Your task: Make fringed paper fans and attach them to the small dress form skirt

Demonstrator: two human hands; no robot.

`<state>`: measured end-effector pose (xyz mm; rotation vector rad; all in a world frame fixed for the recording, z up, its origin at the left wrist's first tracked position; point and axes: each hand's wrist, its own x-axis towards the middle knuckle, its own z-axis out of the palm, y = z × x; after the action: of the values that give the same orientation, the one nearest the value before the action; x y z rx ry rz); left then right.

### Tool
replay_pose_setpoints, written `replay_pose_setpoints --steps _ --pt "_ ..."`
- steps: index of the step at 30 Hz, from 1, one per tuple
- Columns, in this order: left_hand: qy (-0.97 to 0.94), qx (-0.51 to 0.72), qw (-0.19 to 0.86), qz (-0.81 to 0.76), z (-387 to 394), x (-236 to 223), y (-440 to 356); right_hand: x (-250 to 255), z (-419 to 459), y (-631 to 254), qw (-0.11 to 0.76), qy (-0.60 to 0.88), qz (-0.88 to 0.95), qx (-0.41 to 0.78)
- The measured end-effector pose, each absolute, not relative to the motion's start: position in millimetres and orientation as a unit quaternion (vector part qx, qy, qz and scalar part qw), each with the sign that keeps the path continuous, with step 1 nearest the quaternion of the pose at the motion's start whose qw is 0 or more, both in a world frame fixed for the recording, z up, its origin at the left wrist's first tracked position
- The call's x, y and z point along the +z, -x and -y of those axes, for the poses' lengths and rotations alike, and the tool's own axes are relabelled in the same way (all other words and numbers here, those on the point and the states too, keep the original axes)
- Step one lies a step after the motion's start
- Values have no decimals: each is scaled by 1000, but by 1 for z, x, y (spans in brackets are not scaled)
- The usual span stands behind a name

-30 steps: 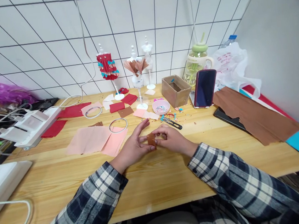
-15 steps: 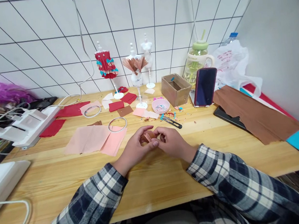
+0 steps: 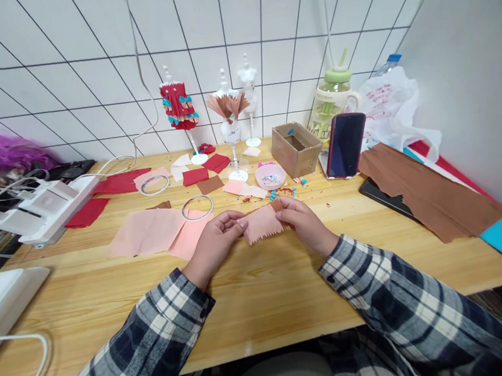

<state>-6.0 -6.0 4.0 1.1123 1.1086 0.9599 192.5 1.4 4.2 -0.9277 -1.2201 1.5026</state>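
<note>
Between my two hands a piece of pink crepe paper with a jagged lower edge is spread flat, a brown piece showing behind its top edge. My left hand pinches the left side between thumb and fingers. The right side is pinched by my right hand. Behind them stands a small white dress form with a brown and pink pleated paper fan at its chest. Left of it, another form wears a red paper dress with blue bows.
Pink sheets and a metal ring lie to the left. A pink bowl, a cardboard box and a phone stand behind my hands. Brown paper lies right, a power strip left.
My hands have moved apart slightly. The paper, folded up and mostly hidden between the fingers before, is now opened out flat. The cutter behind is now hidden by my right hand.
</note>
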Motion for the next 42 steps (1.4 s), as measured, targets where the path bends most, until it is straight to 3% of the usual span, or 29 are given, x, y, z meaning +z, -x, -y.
replay_pose_setpoints --steps 20,27,32,42 --pt "-472 457 586 -474 1 -1 11 3 -4 -198 517 333 442 653" --pt "-463 414 699 -355 8 3 11 8 3 -194 451 329 506 657" --pt "-526 330 679 -392 13 7 8 7 1 -198 427 343 498 672" --pt "-610 311 611 -398 8 19 18 11 -2 -204 385 377 552 637"
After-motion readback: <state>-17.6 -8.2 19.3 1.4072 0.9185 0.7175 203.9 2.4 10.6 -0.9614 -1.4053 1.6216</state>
